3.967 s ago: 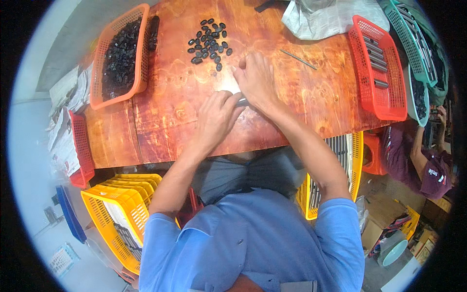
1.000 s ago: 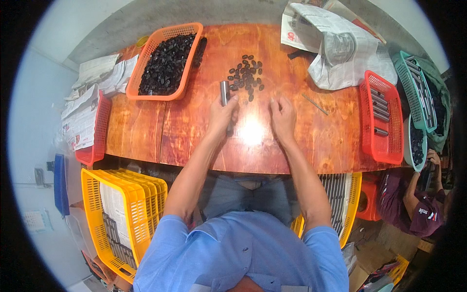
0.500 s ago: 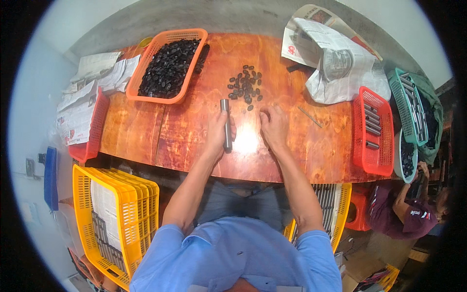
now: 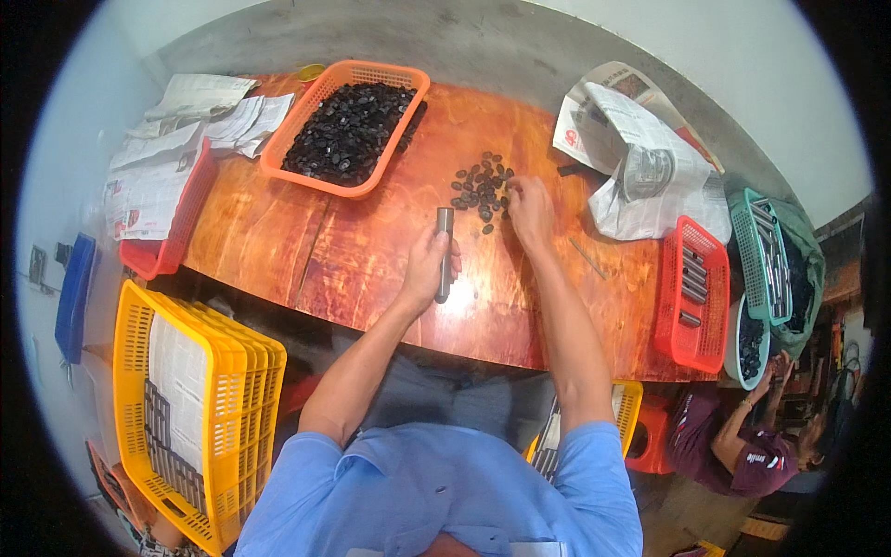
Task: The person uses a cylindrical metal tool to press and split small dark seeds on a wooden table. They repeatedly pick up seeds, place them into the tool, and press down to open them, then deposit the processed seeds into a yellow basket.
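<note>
The likeliest slip was a loss among the small black pieces (image 4: 481,188): they lay loose in a scatter just above the middle of the frame, with nothing around them on the smooth, glossy desk (image 4: 306,251), so a hasty sweep of the fingers could have flicked some toward the crumpled newspaper (image 4: 640,167) at the upper right or off the far edge. A second risk, as I judged it, lay with the grey metal tube (image 4: 444,252); held upright by one end only, it could have tipped or rolled out of the grip had the fingers loosened, and anything seated in it might then have spilled. The left hand (image 4: 425,265) was closed around the lower part of that tube near the centre of the frame, fingers wrapped and thumb along its side, the upper end standing free above the knuckles. The right hand (image 4: 529,209) rested at the right edge of the scatter, fingers curled down and touching the pieces; whether a piece was pinched between the fingertips could not be made out, since they were too small and partly hidden. An orange basket (image 4: 408,116) heaped with the same dark pieces stood apart at the upper left of the scatter.
</note>
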A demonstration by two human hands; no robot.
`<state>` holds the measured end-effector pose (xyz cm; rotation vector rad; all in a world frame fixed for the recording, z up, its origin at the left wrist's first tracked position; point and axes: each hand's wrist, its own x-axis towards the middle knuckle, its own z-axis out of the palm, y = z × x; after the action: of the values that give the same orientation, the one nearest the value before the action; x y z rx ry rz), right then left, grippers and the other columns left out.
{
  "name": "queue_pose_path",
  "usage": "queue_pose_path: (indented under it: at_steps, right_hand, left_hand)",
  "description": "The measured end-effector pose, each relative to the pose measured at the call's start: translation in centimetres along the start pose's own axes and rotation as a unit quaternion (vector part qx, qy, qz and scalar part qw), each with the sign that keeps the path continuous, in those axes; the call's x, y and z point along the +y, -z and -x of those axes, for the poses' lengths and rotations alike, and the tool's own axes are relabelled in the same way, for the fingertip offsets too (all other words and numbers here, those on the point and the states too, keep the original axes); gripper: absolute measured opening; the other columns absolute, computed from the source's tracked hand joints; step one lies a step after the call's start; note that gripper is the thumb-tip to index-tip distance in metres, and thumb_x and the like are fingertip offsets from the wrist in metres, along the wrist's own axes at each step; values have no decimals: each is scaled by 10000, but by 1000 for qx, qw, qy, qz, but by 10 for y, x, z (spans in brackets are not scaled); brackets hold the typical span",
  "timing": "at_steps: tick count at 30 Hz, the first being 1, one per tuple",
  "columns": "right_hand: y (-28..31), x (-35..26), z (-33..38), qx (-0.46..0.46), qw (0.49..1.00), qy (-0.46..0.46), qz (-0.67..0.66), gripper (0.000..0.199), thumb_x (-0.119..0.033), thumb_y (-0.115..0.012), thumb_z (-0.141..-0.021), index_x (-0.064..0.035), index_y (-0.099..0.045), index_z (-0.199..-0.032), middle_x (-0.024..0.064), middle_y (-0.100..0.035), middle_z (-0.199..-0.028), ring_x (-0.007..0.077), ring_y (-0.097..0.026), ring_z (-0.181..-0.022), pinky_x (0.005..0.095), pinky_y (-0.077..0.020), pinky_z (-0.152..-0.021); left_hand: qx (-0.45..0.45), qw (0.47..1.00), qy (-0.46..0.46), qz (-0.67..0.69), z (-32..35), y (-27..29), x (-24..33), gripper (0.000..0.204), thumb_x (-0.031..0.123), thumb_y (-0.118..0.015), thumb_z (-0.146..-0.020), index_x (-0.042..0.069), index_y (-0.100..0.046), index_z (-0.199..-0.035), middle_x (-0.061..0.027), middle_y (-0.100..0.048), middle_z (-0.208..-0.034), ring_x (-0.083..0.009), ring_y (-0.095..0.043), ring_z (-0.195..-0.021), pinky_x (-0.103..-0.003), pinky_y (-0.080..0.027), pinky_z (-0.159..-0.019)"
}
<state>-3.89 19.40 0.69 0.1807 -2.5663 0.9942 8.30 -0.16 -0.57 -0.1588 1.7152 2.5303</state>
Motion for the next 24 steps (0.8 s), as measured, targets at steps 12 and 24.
queue_pose_path:
  at_steps: [12, 24]
  right_hand:
    - [-14, 10, -22, -27, 986, 103, 131, 147, -84, -687, -877, -75, -768, -999, 176, -681, -953, 372, -678, -955, 473, -528, -853]
    - [-17, 9, -34, -83, 963, 169, 192, 201, -72, -722, -819, -62, -765, -1016, 176, -674, -975, 365, -654, -987, 474, -538, -854]
  left_hand:
    - [-24, 999, -17, 20, 0, 0, -3, 364, 290, -475, -1113, 43, -490, -1380, -44, -614, -914, -117, -625, -710, -255, -518, -610]
    - [-33, 999, -5, 16, -4, 4, -5, 399, 288, -485, -1112, 42, -469, -1427, -45, -614, -922, -110, -621, -716, -250, -521, -613]
